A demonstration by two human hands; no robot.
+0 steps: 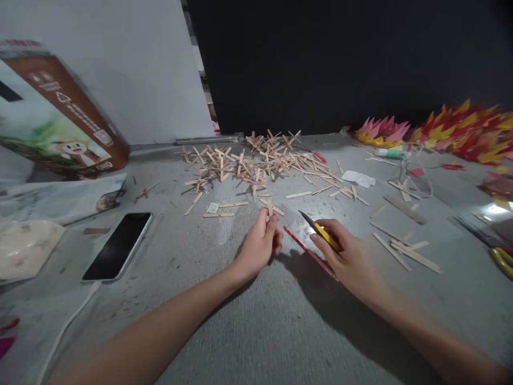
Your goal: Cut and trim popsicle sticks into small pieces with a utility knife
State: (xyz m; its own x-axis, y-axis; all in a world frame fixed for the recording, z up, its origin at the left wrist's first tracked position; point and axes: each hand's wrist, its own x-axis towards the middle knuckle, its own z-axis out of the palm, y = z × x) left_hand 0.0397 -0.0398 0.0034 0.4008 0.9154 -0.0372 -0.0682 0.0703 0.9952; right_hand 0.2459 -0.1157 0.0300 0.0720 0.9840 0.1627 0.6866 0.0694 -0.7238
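Pinched in my left hand (256, 247) is a wooden craft stick (270, 207), its end pointing up and away from me. My right hand (350, 259) is closed around a yellow utility knife (328, 236), whose dark blade points forward and left. A thin red stick-like piece (305, 248) runs just beneath the right hand; I cannot tell whether the hand touches it. Several loose craft sticks (218, 215) lie flat beyond the left hand. Behind them spreads a pile of sticks joined into crosses (260, 163).
On the left are a phone (118, 247) with a white cable, a plastic bag (30, 248) and a printed box (66, 112). Scattered sticks (417, 254), a glue tube (393, 153), a paper scrap (358, 178) and folded-paper flowers (460, 131) occupy the right. A dark panel (340, 64) stands behind.
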